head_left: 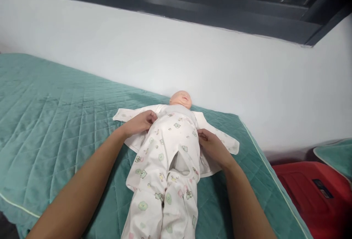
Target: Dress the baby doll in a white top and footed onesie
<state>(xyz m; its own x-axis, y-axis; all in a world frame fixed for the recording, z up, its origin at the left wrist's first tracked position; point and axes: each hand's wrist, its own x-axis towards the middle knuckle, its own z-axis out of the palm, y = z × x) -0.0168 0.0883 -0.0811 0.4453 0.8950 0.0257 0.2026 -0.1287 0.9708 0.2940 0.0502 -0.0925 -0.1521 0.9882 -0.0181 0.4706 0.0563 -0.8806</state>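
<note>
At the far left, a green quilted fabric cover [55, 121] spreads over the surface; upon it, a white long-sleeved cotton top [128, 114] lies opened out, sleeves flung wide; the left hand [141, 122] rests at the waist edge, its fingers curled nearly closed, though I cannot tell whether cloth is pinched between them; in the middle, a pale pink plastic baby doll [180, 98] lies on its back over the top, head near the wall, wearing white trousers printed with small green figures [158, 173], drawn high up its trunk; the right hand [210, 141] mirrors the left at the opposite side, fingers bent inward, their tips hidden; the step in hand seems to be settling the waistband; the next move calls for evening both sides; far right, a red plastic object [299, 184] stands beside the cover.
</note>
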